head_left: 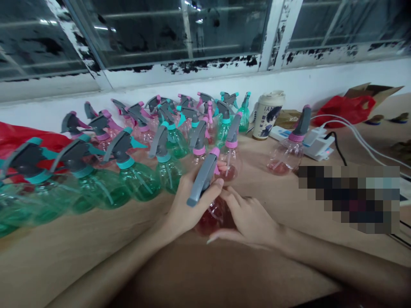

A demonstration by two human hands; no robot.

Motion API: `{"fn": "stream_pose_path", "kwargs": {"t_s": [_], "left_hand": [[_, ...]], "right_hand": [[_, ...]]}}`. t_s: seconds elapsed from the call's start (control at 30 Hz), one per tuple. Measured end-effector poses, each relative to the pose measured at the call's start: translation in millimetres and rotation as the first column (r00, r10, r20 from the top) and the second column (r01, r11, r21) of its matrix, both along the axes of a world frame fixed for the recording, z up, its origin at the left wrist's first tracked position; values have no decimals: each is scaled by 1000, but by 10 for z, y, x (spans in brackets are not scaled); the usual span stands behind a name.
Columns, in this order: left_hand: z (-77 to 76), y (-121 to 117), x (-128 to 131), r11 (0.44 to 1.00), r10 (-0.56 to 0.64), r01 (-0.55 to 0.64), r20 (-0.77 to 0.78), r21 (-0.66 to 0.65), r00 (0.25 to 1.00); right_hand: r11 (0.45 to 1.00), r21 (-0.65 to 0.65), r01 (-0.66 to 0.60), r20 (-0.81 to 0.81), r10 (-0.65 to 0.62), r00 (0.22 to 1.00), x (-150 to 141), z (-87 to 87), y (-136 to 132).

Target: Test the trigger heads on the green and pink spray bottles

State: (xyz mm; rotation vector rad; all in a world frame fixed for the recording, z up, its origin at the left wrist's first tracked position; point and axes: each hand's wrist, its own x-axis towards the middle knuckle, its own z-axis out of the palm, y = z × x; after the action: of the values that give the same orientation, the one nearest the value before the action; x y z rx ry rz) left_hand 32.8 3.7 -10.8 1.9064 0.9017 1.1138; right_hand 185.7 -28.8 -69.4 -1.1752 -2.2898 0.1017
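A clear pink spray bottle (209, 221) with a grey trigger head and pink nozzle stands close in front of me, between both hands. My left hand (189, 196) is wrapped round its neck just under the grey head. Against the right side of the bottle's body rests my right hand (248, 214), fingers curved along it and thumb low near the base. Just behind it is another pink spray bottle (231, 160). To the left, a row of green spray bottles (139, 177) with teal collars begins.
Several more pink and green spray bottles fill the back left. A paper cup (268, 113) stands by the wall. One pink bottle (284, 156) sits apart on the right, near a white power strip (316, 147) with cables. Red bags (342, 109) lie at both sides.
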Motion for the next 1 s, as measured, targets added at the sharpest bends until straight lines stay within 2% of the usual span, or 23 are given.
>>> {"fn": "stream_pose_path", "kwargs": {"t_s": [0.17,0.37,0.6,0.77,1.0], "left_hand": [[-18,19,-31,1000,-12,12,-11,-25,1000],[-62,47,-96,999,-3,0,-54,-43,999],[-21,62,-76,998,-65,65,-50,-11,997],[25,75,-85,996,-86,88,-98,16,991],[-22,73,-114,999,23,-19,-114,36,993]], "right_hand": [[984,-94,-152,-48,148,988,228,-64,123],[972,-130,-194,-93,183,979,400,-268,327],[945,-95,-314,-67,309,949,436,-356,425],[945,-109,-308,-39,305,952,473,-432,431],[948,-165,-271,-82,261,962,465,-471,402]]}}
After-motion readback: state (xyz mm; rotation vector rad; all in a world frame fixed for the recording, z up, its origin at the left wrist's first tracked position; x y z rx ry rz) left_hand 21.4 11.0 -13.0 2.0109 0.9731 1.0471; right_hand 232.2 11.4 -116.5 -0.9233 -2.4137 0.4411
